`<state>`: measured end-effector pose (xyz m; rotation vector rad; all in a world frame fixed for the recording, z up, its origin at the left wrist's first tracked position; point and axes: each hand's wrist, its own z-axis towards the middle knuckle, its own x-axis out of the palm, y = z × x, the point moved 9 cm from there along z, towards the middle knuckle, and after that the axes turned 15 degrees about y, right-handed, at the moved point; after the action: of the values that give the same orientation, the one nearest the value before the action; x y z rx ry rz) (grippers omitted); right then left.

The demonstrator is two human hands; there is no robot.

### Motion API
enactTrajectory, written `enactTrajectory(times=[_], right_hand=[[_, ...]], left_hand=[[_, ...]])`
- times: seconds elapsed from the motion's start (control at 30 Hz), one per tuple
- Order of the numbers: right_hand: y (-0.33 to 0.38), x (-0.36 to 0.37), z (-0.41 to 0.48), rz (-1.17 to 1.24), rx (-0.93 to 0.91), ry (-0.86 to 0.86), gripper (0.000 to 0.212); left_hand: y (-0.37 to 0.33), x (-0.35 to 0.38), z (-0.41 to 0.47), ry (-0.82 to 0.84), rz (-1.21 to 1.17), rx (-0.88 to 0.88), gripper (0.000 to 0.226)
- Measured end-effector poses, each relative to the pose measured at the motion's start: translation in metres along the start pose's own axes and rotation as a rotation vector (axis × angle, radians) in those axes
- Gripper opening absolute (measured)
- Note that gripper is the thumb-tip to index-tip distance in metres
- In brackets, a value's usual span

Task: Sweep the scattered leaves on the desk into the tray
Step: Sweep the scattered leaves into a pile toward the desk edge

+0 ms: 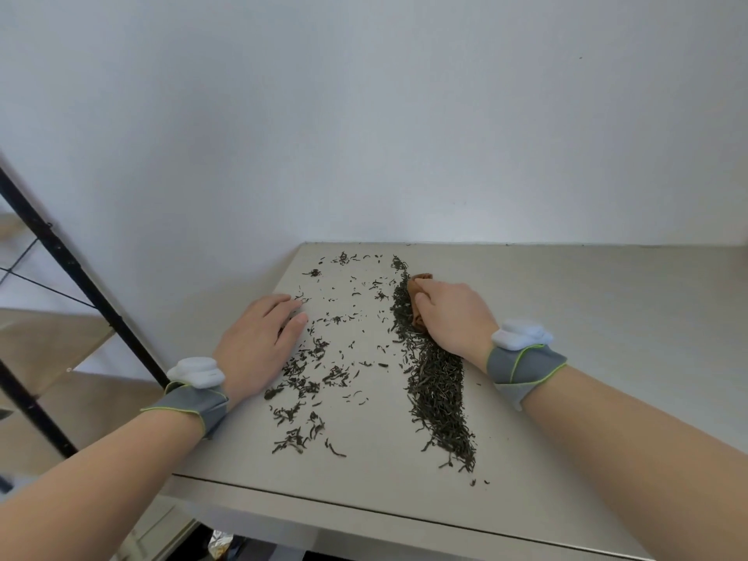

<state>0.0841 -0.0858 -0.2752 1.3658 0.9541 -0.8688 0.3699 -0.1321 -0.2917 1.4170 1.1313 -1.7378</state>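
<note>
Plain white wall (364,115) backs one smooth, matte grey desk (607,317). Thin, dark, curled leaves (319,366) lie loose across its middle. One dense, long ridge (439,394) of them runs beside the right hand (455,317), which grips a small brown object (416,295) against it. The left hand (259,342) rests flat on the desk, fingers straight. Two grey fabric wristbands (194,402) carry white plastic pods (196,370).

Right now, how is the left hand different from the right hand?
The left hand lies flat and open on the desk, holding nothing; the right hand grips a brown object. The left hand sits beside thinly scattered leaves; the right hand is against a dense ridge of leaves. Both wear grey wristbands.
</note>
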Motion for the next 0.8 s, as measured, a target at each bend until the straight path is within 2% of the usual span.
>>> enactTrajectory(times=[0.07,0.2,0.33,0.43,0.6,0.8], right_hand=[[-0.002,0.000,0.002,0.080,0.009,0.023,0.031],[-0.029,-0.010,-0.008,0.493,0.036,0.007,0.034],[-0.067,-0.033,-0.033,0.551,0.072,-0.060,0.028],[-0.088,-0.038,-0.049,0.440,0.120,-0.057,0.029],[-0.073,-0.025,-0.066,0.014,0.101,-0.047,0.033],[-0.025,-0.009,-0.058,-0.009,-0.012,-0.022,0.034]], left_hand=[[-0.001,0.000,0.000,0.004,-0.002,-0.001,0.067],[0.000,0.000,-0.001,0.007,-0.017,-0.013,0.071],[-0.002,0.001,0.000,0.015,-0.020,0.001,0.070],[-0.001,0.000,0.001,0.010,-0.015,0.004,0.070],[0.002,0.002,0.002,0.005,-0.004,0.008,0.069],[0.002,0.001,0.003,0.003,-0.009,0.014,0.069]])
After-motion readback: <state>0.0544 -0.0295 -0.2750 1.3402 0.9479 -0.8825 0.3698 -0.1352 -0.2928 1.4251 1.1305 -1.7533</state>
